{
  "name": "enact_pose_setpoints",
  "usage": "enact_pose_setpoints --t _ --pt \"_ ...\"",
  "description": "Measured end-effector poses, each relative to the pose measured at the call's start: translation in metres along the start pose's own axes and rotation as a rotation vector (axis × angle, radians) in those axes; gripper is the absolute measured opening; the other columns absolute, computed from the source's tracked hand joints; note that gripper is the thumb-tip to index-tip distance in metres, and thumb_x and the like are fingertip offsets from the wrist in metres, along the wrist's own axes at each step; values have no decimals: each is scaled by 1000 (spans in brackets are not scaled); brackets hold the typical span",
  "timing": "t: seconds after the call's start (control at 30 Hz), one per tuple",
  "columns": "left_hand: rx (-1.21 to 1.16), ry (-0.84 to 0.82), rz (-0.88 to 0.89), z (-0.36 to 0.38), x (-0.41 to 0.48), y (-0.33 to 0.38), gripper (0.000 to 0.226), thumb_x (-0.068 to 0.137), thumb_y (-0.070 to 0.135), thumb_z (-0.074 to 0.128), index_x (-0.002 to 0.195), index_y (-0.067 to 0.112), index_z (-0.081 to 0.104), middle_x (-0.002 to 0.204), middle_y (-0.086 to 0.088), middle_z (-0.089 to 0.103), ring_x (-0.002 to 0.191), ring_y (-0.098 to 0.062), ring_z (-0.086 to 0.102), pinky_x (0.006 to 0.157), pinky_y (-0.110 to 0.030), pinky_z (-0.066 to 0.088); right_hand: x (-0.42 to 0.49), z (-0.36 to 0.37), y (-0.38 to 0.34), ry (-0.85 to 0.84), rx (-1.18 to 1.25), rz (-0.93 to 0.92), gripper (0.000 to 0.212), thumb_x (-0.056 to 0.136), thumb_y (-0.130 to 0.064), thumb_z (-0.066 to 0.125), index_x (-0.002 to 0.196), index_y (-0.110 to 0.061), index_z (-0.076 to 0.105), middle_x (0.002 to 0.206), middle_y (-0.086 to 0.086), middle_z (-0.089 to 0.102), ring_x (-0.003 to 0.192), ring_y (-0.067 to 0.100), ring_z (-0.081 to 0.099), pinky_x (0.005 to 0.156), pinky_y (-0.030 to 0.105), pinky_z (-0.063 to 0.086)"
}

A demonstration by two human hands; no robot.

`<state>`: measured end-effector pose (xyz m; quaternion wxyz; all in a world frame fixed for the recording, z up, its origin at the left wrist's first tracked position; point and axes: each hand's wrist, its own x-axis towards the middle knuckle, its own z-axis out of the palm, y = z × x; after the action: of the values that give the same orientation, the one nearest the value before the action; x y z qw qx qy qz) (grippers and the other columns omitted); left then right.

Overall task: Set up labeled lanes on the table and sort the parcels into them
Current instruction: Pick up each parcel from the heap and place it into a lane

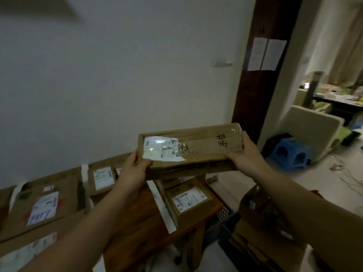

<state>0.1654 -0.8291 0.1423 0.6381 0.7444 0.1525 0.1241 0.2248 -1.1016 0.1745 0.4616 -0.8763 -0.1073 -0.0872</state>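
I hold a long flat cardboard parcel (198,148) in the air above the wooden table (137,211). It carries a white shipping label at its left end and black handwriting near its right end. My left hand (133,167) grips its left end, thumb on top. My right hand (245,152) grips its right end the same way. On the table, white tape strips (161,203) mark off lanes. A small labeled box (188,199) lies right of one strip, and flat labeled parcels (43,205) lie in the lanes to the left.
A dark crate (225,218) and an open cardboard box (261,209) with more cardboard stand on the floor right of the table. A blue plastic stool (290,154) and a pale armchair (314,122) are further right. A white wall rises behind the table.
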Motion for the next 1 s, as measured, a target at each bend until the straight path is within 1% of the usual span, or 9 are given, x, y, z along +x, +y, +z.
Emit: enact_pose_setpoints --t 0.07,0.17,0.27,0.43,0.57,0.67,0.77,0.9,1.0 --pt "71 42 -64 5 5 -10 48 96 23 49 143 25 36 134 -3 51 112 -22 54 89 -36 49 20 9 18 -72 13 25 41 83 -19 68 112 -36 44 118 -6 52 109 12 52 90 30 44" --pt "136 71 -155 12 15 -27 53 97 24 49 146 22 30 139 -4 47 122 -26 49 92 -35 45 42 27 48 -167 27 88 50 83 -18 68 122 -29 40 104 -15 53 95 3 51 75 19 41" --pt "171 66 -227 23 24 -49 47 96 24 50 142 19 37 138 -6 50 122 -25 49 102 -42 43 58 44 81 -231 58 136 54 83 -14 68 127 -28 40 102 -17 54 94 2 52 69 15 38" --pt "112 119 -408 55 23 -78 51 94 22 53 142 22 36 137 -6 50 123 -27 50 102 -44 42 84 57 127 -342 10 192 51 83 -18 67 126 -29 43 110 -10 55 106 13 53 81 27 43" --pt "29 144 -495 84 24 -92 44 93 19 54 135 23 45 131 -6 56 117 -26 55 101 -49 44 110 64 171 -470 -30 197 58 74 -42 67 127 -41 45 116 -14 58 108 10 56 94 38 49" --pt "2 203 -539 101 31 -100 43 92 18 56 133 24 47 130 -6 57 117 -27 55 100 -51 44 136 77 215 -548 -16 223 70 66 -54 69 129 -51 40 123 -14 54 113 12 54 96 44 49" --pt "-8 240 -560 116 38 -98 40 92 20 56 131 25 49 128 -5 58 116 -28 55 99 -50 45 153 83 235 -585 -29 217 69 63 -66 68 125 -58 39 124 -17 53 111 13 54 94 46 49" --pt "14 253 -583 131 49 -99 43 92 21 57 133 26 47 129 -3 57 118 -28 53 99 -51 45 167 80 238 -603 -33 207 65 63 -63 67 122 -57 41 121 -17 55 111 14 55 93 47 50" --pt "33 265 -585 135 60 -105 46 91 23 58 136 26 46 132 -4 56 120 -28 53 99 -52 45 174 80 240 -604 -8 244 75 61 -58 66 131 -48 38 127 -9 53 116 18 52 97 48 47"
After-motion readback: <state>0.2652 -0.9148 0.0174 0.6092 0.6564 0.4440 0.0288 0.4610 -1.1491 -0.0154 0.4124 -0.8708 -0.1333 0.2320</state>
